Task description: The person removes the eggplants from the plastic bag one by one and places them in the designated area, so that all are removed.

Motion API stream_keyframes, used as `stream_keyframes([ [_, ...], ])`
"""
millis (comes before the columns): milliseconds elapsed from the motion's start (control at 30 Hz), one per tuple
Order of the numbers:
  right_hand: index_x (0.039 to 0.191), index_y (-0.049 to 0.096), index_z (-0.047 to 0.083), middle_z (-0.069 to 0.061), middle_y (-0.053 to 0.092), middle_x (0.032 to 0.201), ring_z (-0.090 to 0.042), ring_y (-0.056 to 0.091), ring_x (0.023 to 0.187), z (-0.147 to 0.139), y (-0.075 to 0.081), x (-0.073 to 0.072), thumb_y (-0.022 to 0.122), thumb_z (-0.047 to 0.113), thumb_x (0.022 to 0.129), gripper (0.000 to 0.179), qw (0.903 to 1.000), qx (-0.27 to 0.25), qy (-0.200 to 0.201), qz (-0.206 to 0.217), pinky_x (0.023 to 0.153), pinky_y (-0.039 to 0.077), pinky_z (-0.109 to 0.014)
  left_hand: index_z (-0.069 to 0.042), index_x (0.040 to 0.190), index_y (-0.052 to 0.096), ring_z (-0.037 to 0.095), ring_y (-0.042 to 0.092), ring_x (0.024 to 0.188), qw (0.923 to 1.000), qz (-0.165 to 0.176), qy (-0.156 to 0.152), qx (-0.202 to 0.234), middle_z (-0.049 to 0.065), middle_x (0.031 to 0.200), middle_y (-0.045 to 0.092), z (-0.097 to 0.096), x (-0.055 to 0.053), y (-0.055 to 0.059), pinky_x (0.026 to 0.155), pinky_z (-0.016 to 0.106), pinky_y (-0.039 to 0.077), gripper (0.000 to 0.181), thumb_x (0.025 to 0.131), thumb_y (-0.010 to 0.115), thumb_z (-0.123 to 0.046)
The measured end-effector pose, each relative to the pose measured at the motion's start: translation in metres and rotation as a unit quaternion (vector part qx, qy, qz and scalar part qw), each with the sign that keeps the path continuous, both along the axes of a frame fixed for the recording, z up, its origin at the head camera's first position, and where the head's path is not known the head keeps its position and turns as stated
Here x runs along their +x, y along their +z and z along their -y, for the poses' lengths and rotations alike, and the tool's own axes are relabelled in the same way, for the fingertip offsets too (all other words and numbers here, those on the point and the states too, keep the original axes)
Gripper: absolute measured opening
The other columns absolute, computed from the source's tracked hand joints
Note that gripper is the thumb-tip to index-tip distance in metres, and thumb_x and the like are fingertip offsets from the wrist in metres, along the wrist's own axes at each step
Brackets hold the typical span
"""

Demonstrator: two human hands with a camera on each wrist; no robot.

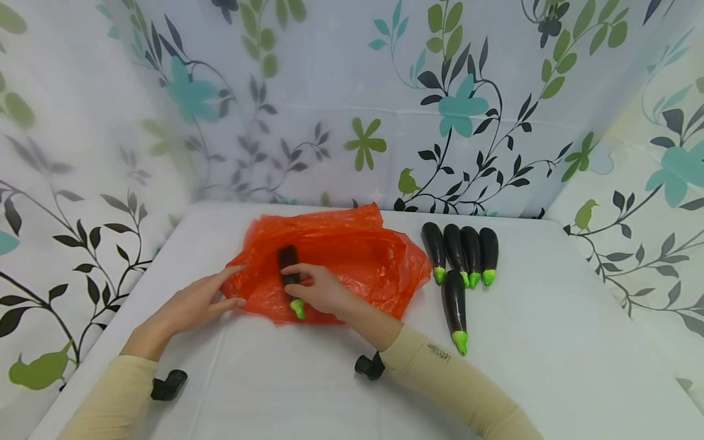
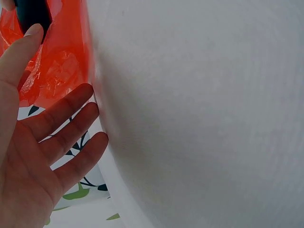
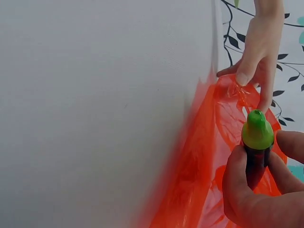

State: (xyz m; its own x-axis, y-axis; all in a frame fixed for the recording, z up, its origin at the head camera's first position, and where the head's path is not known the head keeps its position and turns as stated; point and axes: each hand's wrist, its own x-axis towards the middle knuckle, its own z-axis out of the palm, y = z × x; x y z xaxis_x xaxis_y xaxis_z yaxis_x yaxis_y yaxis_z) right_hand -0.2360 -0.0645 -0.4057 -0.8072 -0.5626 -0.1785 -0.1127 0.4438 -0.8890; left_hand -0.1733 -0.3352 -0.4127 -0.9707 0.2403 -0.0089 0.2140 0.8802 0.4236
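My right hand (image 1: 321,292) pinches a dark eggplant (image 1: 287,258) with a bright green cap between thumb and fingers. It is over the left part of a crumpled red plastic bag (image 1: 398,269), its green end toward me. In the right wrist view the green cap (image 3: 258,134) points up between the fingertips. At the bag's left edge is my left hand (image 1: 192,304), its fingers spread and fingertips right at the plastic. The left wrist view has its fingers (image 2: 71,137) extended, with nothing in the palm.
Several eggplants (image 1: 471,247) lie side by side right of the bag, green ends toward me. Another eggplant (image 1: 454,305) lies just in front of them. The white table (image 1: 275,391) meets a patterned curtain (image 1: 330,110) behind. Black wrist devices (image 1: 169,385) show by both sleeves.
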Motion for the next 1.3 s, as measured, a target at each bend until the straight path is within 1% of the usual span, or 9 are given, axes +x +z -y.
stream_keyframes([
  [133, 0.123, 0.064, 0.035, 0.005, 0.057, 0.117, -0.018, 0.052, 0.107, -0.014, 0.004, 0.002, 0.069, 0.029, 0.093, 0.032, 0.9999, -0.001, 0.011, 0.001, 0.076, 0.052, -0.031, -0.012, 0.148, 0.037, 0.019, 0.050, 0.084, 1.0000, 0.000, -0.003, -0.001, -0.001, 0.090, 0.051, 0.000, 0.000, 0.001, 0.075, 0.042, 0.042, 0.074, 0.090, 0.068, -0.046],
  [333, 0.121, 0.063, 0.033, 0.004, 0.057, 0.116, -0.019, 0.053, 0.107, -0.033, 0.009, 0.005, 0.067, 0.026, 0.094, 0.028, 0.9993, 0.008, 0.027, -0.024, 0.076, 0.052, -0.031, -0.013, 0.149, 0.036, 0.016, 0.048, 0.078, 1.0000, 0.003, -0.005, -0.001, -0.002, 0.083, 0.048, 0.000, 0.000, 0.002, 0.072, 0.039, 0.040, 0.074, 0.090, 0.067, -0.045],
  [467, 0.121, 0.062, 0.033, 0.002, 0.056, 0.116, -0.020, 0.053, 0.108, -0.045, 0.014, 0.007, 0.067, 0.023, 0.094, 0.029, 0.9993, 0.013, 0.027, -0.024, 0.078, 0.052, -0.033, -0.013, 0.149, 0.035, 0.016, 0.049, 0.080, 1.0000, 0.004, -0.004, 0.002, -0.002, 0.088, 0.051, 0.000, 0.000, 0.002, 0.073, 0.041, 0.042, 0.074, 0.090, 0.067, -0.046],
  [533, 0.123, 0.061, 0.033, 0.001, 0.055, 0.118, -0.022, 0.053, 0.109, -0.051, 0.017, 0.009, 0.067, 0.022, 0.094, 0.031, 0.9994, 0.012, 0.026, -0.020, 0.079, 0.052, -0.034, -0.013, 0.149, 0.036, 0.018, 0.050, 0.085, 1.0000, 0.002, -0.004, 0.002, 0.000, 0.095, 0.054, 0.000, 0.000, 0.002, 0.076, 0.043, 0.043, 0.074, 0.090, 0.067, -0.046],
  [667, 0.132, 0.057, 0.034, -0.002, 0.052, 0.127, -0.024, 0.053, 0.110, -0.065, 0.021, 0.011, 0.066, 0.020, 0.095, 0.041, 0.9996, 0.002, 0.026, -0.010, 0.081, 0.053, -0.035, -0.013, 0.148, 0.037, 0.020, 0.052, 0.088, 1.0000, 0.000, -0.005, 0.004, 0.002, 0.102, 0.056, 0.001, 0.000, 0.002, 0.079, 0.046, 0.045, 0.073, 0.090, 0.068, -0.046],
  [800, 0.141, 0.051, 0.034, -0.005, 0.050, 0.132, -0.025, 0.054, 0.108, -0.080, 0.026, 0.013, 0.065, 0.020, 0.095, 0.050, 0.9996, -0.007, 0.026, -0.001, 0.080, 0.054, -0.036, -0.013, 0.148, 0.037, 0.019, 0.051, 0.086, 1.0000, 0.002, -0.005, 0.004, 0.001, 0.098, 0.055, 0.000, 0.000, 0.001, 0.076, 0.043, 0.044, 0.073, 0.090, 0.068, -0.044],
  [933, 0.142, 0.049, 0.036, -0.006, 0.050, 0.133, -0.026, 0.055, 0.106, -0.095, 0.031, 0.016, 0.065, 0.020, 0.095, 0.052, 0.9999, -0.005, 0.016, -0.003, 0.080, 0.054, -0.037, -0.013, 0.149, 0.037, 0.018, 0.051, 0.085, 1.0000, 0.006, -0.002, 0.005, -0.001, 0.095, 0.055, 0.001, 0.000, 0.001, 0.074, 0.041, 0.043, 0.073, 0.091, 0.067, -0.045],
  [1167, 0.140, 0.051, 0.039, -0.004, 0.045, 0.141, -0.028, 0.053, 0.112, -0.121, 0.033, 0.021, 0.065, 0.019, 0.095, 0.052, 1.0000, -0.007, -0.004, -0.005, 0.080, 0.055, -0.040, -0.013, 0.149, 0.037, 0.017, 0.051, 0.085, 0.9999, 0.008, 0.000, 0.007, -0.002, 0.096, 0.055, 0.000, -0.001, 0.000, 0.073, 0.040, 0.043, 0.073, 0.090, 0.067, -0.045],
  [1300, 0.139, 0.052, 0.040, -0.006, 0.052, 0.132, -0.027, 0.055, 0.109, -0.135, 0.033, 0.024, 0.065, 0.021, 0.095, 0.050, 0.9998, -0.001, -0.018, 0.003, 0.080, 0.054, -0.043, -0.013, 0.148, 0.037, 0.018, 0.052, 0.086, 0.9999, 0.009, 0.004, 0.009, 0.000, 0.099, 0.056, 0.001, 0.000, 0.000, 0.074, 0.040, 0.043, 0.073, 0.090, 0.067, -0.045],
])
